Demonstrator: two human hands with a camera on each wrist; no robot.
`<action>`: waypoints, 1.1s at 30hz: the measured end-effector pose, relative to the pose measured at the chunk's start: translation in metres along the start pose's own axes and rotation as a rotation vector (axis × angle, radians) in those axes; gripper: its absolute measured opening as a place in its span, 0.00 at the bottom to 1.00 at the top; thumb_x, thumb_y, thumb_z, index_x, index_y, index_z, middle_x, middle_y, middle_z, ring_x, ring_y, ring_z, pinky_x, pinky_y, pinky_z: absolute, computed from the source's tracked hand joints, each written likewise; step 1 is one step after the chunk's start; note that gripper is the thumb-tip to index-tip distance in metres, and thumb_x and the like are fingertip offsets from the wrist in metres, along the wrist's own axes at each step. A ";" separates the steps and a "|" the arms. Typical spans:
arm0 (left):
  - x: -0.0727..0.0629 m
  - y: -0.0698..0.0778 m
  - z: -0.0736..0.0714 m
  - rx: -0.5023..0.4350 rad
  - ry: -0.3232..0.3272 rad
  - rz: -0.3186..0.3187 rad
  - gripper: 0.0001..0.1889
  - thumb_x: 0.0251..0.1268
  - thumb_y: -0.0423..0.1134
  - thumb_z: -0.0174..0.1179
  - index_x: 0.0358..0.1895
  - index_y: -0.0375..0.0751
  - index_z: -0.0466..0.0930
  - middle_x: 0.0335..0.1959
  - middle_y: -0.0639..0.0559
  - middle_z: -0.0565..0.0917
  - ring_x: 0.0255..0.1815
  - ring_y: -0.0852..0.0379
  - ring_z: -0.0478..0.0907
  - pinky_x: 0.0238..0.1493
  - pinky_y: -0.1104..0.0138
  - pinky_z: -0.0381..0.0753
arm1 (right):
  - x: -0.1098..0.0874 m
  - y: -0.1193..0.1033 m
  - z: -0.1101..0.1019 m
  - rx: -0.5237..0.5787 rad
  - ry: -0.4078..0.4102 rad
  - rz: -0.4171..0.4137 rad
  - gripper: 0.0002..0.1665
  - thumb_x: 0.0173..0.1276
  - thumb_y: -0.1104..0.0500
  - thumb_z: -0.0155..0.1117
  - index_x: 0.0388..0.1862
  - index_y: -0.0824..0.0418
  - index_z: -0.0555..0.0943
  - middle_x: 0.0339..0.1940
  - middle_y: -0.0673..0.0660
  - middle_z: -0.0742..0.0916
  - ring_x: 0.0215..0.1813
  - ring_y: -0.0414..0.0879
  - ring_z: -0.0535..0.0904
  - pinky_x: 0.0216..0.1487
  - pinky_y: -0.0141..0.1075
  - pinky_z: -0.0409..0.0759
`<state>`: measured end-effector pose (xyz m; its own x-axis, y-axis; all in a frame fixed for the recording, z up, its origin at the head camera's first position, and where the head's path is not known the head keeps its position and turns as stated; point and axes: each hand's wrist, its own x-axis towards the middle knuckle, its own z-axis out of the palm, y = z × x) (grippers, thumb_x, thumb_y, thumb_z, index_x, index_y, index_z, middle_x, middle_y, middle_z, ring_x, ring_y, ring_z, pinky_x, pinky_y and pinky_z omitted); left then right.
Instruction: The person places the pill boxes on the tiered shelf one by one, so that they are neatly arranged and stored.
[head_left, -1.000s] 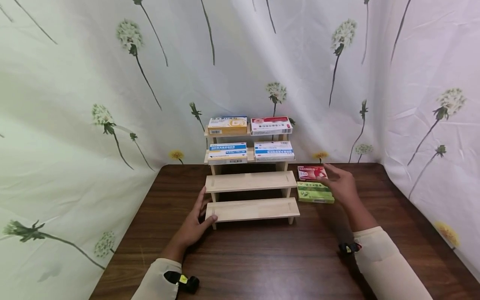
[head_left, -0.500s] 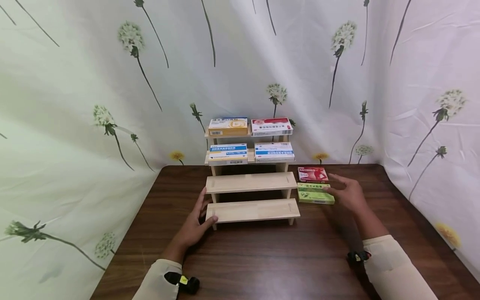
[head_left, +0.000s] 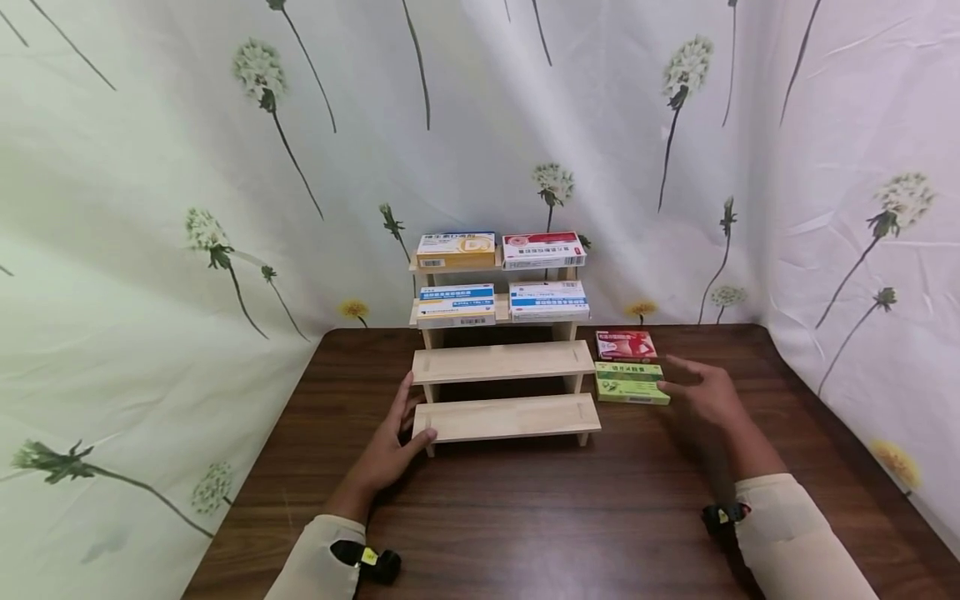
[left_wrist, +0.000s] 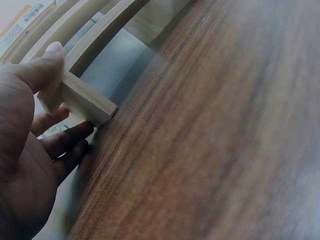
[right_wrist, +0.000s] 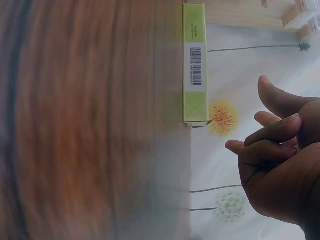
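Note:
A four-tier wooden step rack (head_left: 504,418) stands on the table. My left hand (head_left: 387,446) grips its lower left end, thumb on the bottom step and fingers at the side, around the end leg in the left wrist view. Right of the rack lie two medicine boxes, a red one (head_left: 626,345) behind a green one (head_left: 632,383). My right hand (head_left: 708,400) is just right of the green box, thumb and index finger extended toward it, holding nothing. The right wrist view shows a gap between the fingers and the green box's end (right_wrist: 195,65), with the other fingers loosely bent.
On the top tier sit a yellow-and-white medicine box (head_left: 456,250) and a red-and-white one (head_left: 543,251). Two blue-and-white boxes, left (head_left: 456,306) and right (head_left: 548,302), lie on the tier below. A flower-printed curtain (head_left: 480,125) hangs behind the brown table (head_left: 510,517).
My right hand has drawn back from over the red box, moving right and toward me, to beside the green box. The left hand keeps its place on the rack.

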<state>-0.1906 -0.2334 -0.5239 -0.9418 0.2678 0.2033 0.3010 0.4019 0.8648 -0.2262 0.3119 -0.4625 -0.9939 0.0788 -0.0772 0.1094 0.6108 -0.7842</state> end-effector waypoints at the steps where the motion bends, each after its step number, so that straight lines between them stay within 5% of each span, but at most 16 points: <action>1: 0.000 0.000 0.000 0.000 0.000 -0.001 0.54 0.81 0.40 0.66 0.93 0.58 0.33 0.86 0.29 0.63 0.82 0.27 0.69 0.74 0.36 0.73 | 0.000 0.001 0.000 0.008 -0.009 0.007 0.41 0.80 0.49 0.71 0.86 0.59 0.70 0.84 0.74 0.70 0.35 0.52 0.76 0.35 0.41 0.79; 8: -0.001 -0.002 0.000 0.002 0.001 -0.003 0.54 0.81 0.40 0.66 0.92 0.61 0.32 0.86 0.29 0.64 0.82 0.27 0.69 0.74 0.36 0.74 | 0.003 0.011 0.006 0.068 -0.045 0.007 0.42 0.81 0.48 0.70 0.87 0.56 0.68 0.85 0.72 0.70 0.39 0.49 0.78 0.35 0.40 0.81; 11: -0.001 -0.003 0.001 0.008 0.002 -0.003 0.55 0.81 0.41 0.67 0.93 0.59 0.32 0.86 0.30 0.64 0.83 0.28 0.69 0.75 0.36 0.72 | 0.005 0.016 0.008 0.055 -0.050 -0.006 0.43 0.82 0.47 0.70 0.88 0.57 0.66 0.86 0.73 0.69 0.55 0.57 0.81 0.40 0.39 0.81; 16: 0.000 -0.002 0.001 0.003 0.003 0.008 0.54 0.81 0.41 0.67 0.92 0.61 0.32 0.86 0.29 0.64 0.83 0.28 0.68 0.75 0.34 0.71 | 0.008 0.022 0.010 0.049 -0.057 -0.032 0.46 0.80 0.47 0.71 0.89 0.57 0.65 0.89 0.71 0.64 0.76 0.65 0.70 0.45 0.38 0.79; 20: 0.000 0.000 0.001 -0.006 0.000 0.008 0.55 0.81 0.41 0.66 0.92 0.66 0.32 0.86 0.30 0.63 0.83 0.28 0.68 0.76 0.35 0.71 | 0.011 0.029 0.012 0.040 -0.075 -0.038 0.47 0.78 0.47 0.74 0.88 0.57 0.66 0.90 0.70 0.61 0.51 0.54 0.80 0.35 0.39 0.81; 24: -0.001 0.001 0.001 -0.005 -0.002 0.006 0.55 0.81 0.41 0.67 0.92 0.67 0.31 0.86 0.31 0.64 0.83 0.30 0.68 0.76 0.36 0.71 | 0.015 0.039 0.015 0.048 -0.092 -0.036 0.47 0.76 0.47 0.76 0.87 0.55 0.68 0.89 0.72 0.63 0.29 0.44 0.73 0.30 0.38 0.80; 33: -0.001 0.000 0.000 -0.003 0.004 0.004 0.55 0.81 0.42 0.67 0.92 0.67 0.32 0.86 0.31 0.65 0.83 0.30 0.70 0.75 0.37 0.72 | 0.019 0.046 0.020 0.073 -0.094 -0.006 0.47 0.73 0.50 0.79 0.86 0.56 0.70 0.87 0.70 0.67 0.32 0.47 0.74 0.29 0.37 0.80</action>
<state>-0.1892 -0.2335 -0.5242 -0.9413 0.2657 0.2084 0.3040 0.3984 0.8654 -0.2404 0.3252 -0.5123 -0.9919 -0.0009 -0.1270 0.1054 0.5520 -0.8272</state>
